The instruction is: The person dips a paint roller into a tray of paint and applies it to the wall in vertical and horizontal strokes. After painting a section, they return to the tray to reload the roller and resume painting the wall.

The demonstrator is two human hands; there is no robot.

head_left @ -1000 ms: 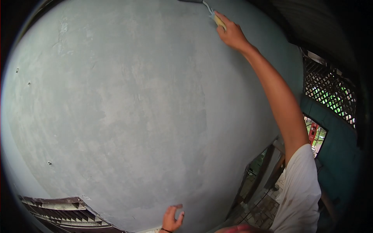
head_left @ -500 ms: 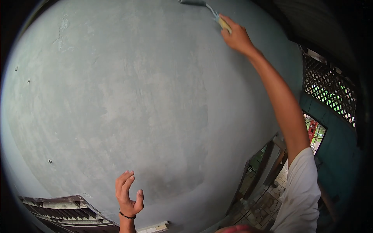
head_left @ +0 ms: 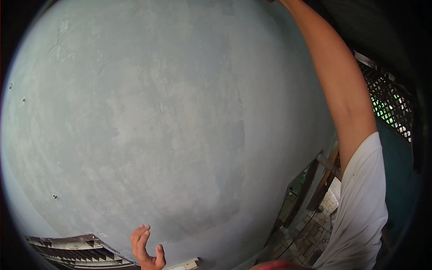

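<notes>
A large grey-green wall (head_left: 180,126) with lighter and darker patches fills most of the view. My right arm reaches up along its right side, and only a sliver of my right hand (head_left: 272,1) shows at the top edge; its fingers and anything in them are out of frame. Low in the view, my left hand (head_left: 147,250) is raised in front of the wall with thumb and fingers apart and nothing in it.
A slatted opening (head_left: 81,249) lies at the lower left. At the right are a lattice screen (head_left: 391,105), a dark teal wall (head_left: 398,180) and a doorway edge (head_left: 299,193) above a floor of broken tiles (head_left: 310,236). Small fittings dot the wall's left side.
My right hand has moved up, almost out of view, and the roller it held no longer shows. My left hand sits lower in the frame, still open.
</notes>
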